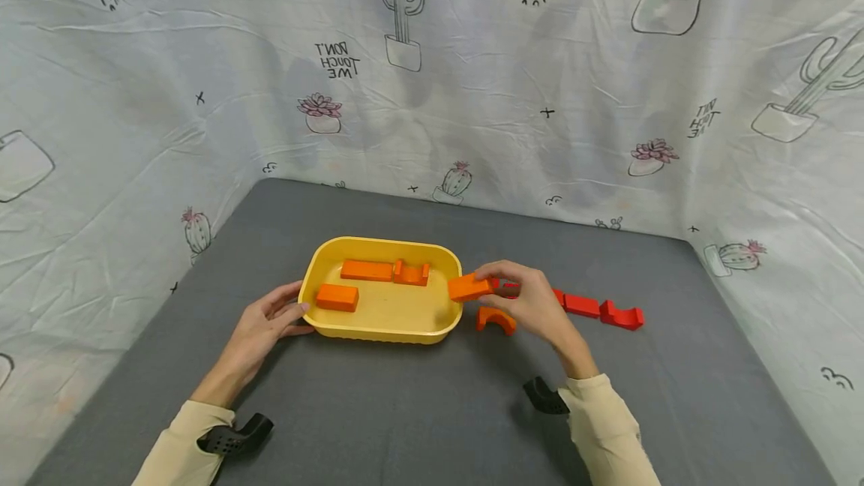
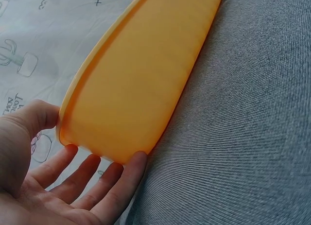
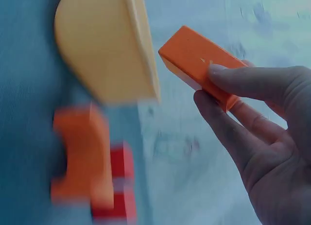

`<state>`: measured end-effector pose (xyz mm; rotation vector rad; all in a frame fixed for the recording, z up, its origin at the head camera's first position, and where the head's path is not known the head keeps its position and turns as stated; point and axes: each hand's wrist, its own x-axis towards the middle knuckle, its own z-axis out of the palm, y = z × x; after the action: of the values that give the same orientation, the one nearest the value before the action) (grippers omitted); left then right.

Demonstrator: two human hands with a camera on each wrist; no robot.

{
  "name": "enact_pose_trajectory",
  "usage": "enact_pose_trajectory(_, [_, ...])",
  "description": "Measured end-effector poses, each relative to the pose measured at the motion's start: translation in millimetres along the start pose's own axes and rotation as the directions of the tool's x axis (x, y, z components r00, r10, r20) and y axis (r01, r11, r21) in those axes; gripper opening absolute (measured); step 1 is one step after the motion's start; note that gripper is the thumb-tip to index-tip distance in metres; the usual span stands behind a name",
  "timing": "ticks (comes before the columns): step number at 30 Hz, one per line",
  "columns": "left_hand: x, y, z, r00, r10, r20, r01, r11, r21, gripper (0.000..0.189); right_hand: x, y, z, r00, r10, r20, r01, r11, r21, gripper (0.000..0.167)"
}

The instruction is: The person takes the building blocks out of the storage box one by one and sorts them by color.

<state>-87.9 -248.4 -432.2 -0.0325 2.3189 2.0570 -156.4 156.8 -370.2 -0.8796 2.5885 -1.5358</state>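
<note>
A yellow plastic tub (image 1: 388,336) holds a long orange block (image 1: 367,270), an orange block with a notched top (image 1: 411,274) and a shorter orange block (image 1: 337,298). At the tub's left end, my left hand (image 1: 259,328) touches the outer wall with its fingertips, thumb beside the rim. Over by the right rim, my right hand (image 1: 529,302) pinches an orange rectangular block (image 3: 201,60) between thumb and fingers, above table height. An orange arch block (image 1: 496,319) lies just below that hand, outside the tub.
A row of red blocks (image 1: 582,306) runs rightward behind my right hand, which partly hides it; a red notched block (image 1: 622,315) ends it. Grey cloth (image 1: 405,411) covers the table. A white curtain (image 1: 472,96) with cactus drawings encloses its back and sides.
</note>
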Motion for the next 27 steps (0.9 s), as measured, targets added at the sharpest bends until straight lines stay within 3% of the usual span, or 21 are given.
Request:
enact_pose_trajectory(6, [-0.2,0.2,-0.4,1.000,-0.001,-0.004,0.001,1.000,0.004,0.061,-38.9,25.3,-38.9,0.986,0.135,-0.096,-0.137,0.991,-0.008,0.031])
enact_pose_trajectory(11, [-0.2,0.6,0.5,1.000,0.006,0.001,-0.006,1.000,0.011,0.061,-64.8,43.6,-52.8,0.971,0.182,-0.156,-0.191,0.981,-0.042,0.030])
enact_pose_trajectory(17, [0.3,0.3,-0.1,1.000,0.011,0.000,-0.011,1.000,0.007,0.061,-77.0,62.2,-48.2,0.963,0.218,-0.159,-0.229,0.972,-0.053,0.031])
enact_pose_trajectory(27, [0.6,-3.2,-0.2,1.000,0.002,0.002,-0.002,1.000,0.017,0.061,-85.0,77.9,-34.6,0.973,0.177,-0.147,-0.217,0.918,-0.333,0.032])
